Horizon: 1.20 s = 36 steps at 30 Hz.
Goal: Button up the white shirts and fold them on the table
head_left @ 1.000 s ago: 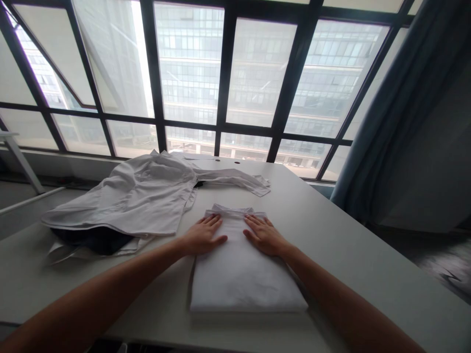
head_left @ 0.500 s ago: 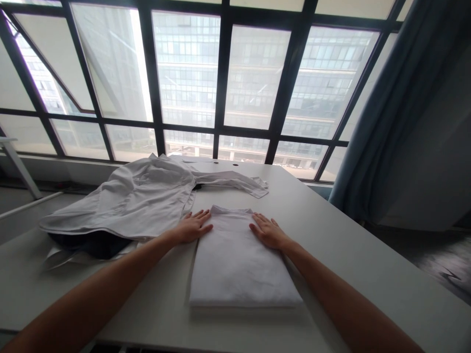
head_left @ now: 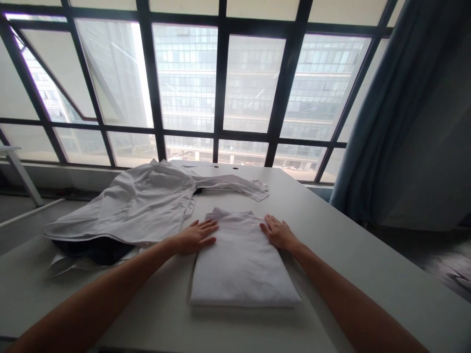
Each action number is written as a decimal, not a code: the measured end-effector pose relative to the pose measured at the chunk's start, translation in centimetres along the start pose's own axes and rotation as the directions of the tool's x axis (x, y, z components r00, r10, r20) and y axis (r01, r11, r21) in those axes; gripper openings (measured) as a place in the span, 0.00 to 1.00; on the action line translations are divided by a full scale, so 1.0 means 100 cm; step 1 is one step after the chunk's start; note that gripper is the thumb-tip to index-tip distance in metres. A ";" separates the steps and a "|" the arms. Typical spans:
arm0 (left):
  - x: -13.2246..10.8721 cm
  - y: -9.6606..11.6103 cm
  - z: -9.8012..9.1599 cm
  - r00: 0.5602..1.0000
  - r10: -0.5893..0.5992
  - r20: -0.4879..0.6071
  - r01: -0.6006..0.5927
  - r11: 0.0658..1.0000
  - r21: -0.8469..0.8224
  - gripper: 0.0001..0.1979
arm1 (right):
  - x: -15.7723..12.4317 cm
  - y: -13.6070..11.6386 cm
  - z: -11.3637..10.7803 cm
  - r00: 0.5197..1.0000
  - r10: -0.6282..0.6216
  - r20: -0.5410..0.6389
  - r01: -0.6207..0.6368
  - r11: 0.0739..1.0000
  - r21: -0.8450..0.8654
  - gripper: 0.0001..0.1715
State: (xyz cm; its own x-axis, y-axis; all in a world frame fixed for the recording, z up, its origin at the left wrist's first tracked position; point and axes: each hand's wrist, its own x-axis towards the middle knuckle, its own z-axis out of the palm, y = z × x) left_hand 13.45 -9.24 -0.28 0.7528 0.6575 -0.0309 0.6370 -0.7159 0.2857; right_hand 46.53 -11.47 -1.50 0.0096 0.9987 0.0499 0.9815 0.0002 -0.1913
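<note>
Folded white garment (head_left: pixel 245 267) lies on the pale counter (head_left: pixel 364 279) directly in front of you: a flat, near-rectangular packet, collar-like edge (head_left: pixel 231 214) pointing away, near fold straight, faint creases across the top. Your left hand (head_left: pixel 195 236) and right hand (head_left: pixel 278 232) lie flat along its far side edges, fingers (head_left: pixel 207 224) extended, slightly spread; loose white garment (head_left: pixel 140 208) to the left

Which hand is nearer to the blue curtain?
Right. The right hand is at the edge of the folded shirt facing the curtain; the left hand is at the opposite edge, farther away.
</note>
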 end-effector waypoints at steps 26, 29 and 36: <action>0.004 -0.026 -0.003 0.901 -0.414 -0.127 0.430 0.890 0.151 0.32 | -0.020 -0.029 -0.011 0.970 -0.243 0.013 0.243 0.970 -0.011 0.34; 0.007 -0.029 -0.001 0.895 -0.416 -0.159 0.438 0.887 0.142 0.33 | -0.029 -0.050 -0.008 0.928 -0.369 -0.049 0.370 0.929 0.026 0.33; 0.012 -0.044 0.002 0.898 -0.333 -0.288 0.381 0.916 0.127 0.27 | -0.030 -0.054 -0.003 0.848 -0.519 0.107 0.498 0.850 0.172 0.36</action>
State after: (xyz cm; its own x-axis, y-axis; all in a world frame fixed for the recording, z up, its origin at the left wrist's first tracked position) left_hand 11.58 -5.38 -1.72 0.4159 0.8964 0.1534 0.8910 -0.4354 0.1286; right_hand 41.29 -14.45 -0.30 -0.5215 0.8525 0.0366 0.8062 0.5063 -0.3061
